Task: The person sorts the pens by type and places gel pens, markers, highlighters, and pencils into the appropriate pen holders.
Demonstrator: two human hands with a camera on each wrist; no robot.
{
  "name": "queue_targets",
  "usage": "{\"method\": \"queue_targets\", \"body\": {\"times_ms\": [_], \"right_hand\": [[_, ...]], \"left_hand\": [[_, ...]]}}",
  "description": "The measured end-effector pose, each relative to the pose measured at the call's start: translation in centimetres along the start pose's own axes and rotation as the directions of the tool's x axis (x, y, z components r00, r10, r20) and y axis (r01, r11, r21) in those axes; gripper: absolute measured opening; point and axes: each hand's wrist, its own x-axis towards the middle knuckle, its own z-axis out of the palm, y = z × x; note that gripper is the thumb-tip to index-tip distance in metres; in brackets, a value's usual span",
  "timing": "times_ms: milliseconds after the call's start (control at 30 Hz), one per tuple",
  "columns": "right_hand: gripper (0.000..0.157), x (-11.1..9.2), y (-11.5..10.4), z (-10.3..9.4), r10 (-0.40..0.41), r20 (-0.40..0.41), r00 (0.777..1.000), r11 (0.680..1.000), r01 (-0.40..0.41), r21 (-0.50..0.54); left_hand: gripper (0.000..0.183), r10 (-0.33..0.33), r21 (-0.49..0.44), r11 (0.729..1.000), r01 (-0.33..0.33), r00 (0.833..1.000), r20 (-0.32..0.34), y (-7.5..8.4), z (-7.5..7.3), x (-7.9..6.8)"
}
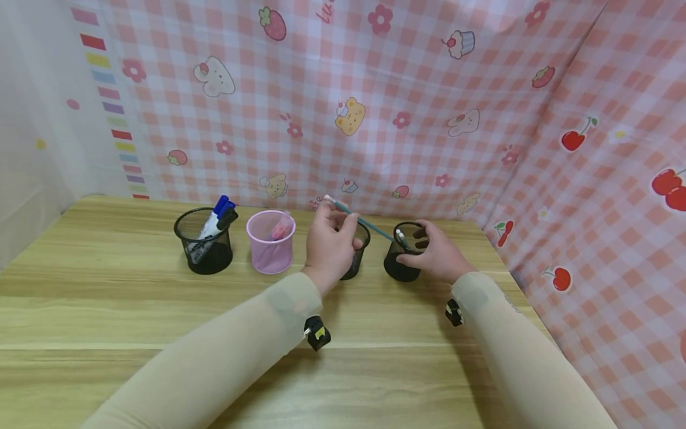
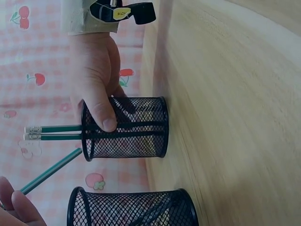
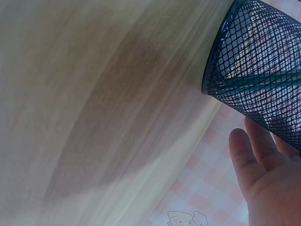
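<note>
My left hand [image 1: 331, 244] pinches a green pencil [image 1: 371, 225] near its white eraser end. The pencil slants down to the right, its lower end at the rim of a black mesh pencil cup [image 1: 401, 269]. My right hand [image 1: 440, 255] grips that cup from the right, its thumb on the near side. Inside stand two green pencils [image 2: 59, 128], eraser ends up, as the left wrist view shows. Partly hidden behind my left hand is another black mesh cup [image 1: 354, 265]. The right wrist view has a mesh cup [image 3: 263, 66] close up beside my right fingers.
Further left stand a pink cup [image 1: 271, 256] with a pink item [image 1: 281, 227] in it and a black mesh cup [image 1: 210, 262] holding markers [image 1: 214, 223]. A checked cloth [image 1: 321, 149] hangs behind the wooden table [image 1: 375, 369] and along its right side.
</note>
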Motion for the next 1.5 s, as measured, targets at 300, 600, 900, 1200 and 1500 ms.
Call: {"method": "queue_targets", "body": {"times_ms": [300,600,900,1200,1500], "right_hand": [[0.096,-0.1,0.0,0.0,0.015,0.011,1.000,1.000,-0.015,-0.005],[0.097,-0.1,0.1,-0.1,0.008,0.013,1.000,1.000,-0.008,0.001],[0.093,-0.1,-0.1,0.0,0.002,0.003,1.000,1.000,-0.002,0.004],[0.092,-0.1,-0.1,0.0,0.000,-0.006,1.000,1.000,0.000,0.017],[0.097,0.1,0.0,0.0,0.019,0.012,1.000,1.000,-0.019,0.022]], "left_hand": [[0.013,-0.018,0.017,1.000,0.018,1.000,0.005,0.0,0.5,-0.2],[0.015,-0.010,0.057,0.998,0.009,1.000,0.025,-0.2,1.0,-0.6],[0.012,-0.038,0.071,0.997,0.034,0.998,0.051,-0.4,1.4,-0.9],[0.014,-0.051,0.124,0.991,0.040,0.995,0.091,-0.6,1.6,-1.1],[0.017,-0.075,0.175,0.983,0.050,0.987,0.139,-0.7,1.5,-1.2]]}}
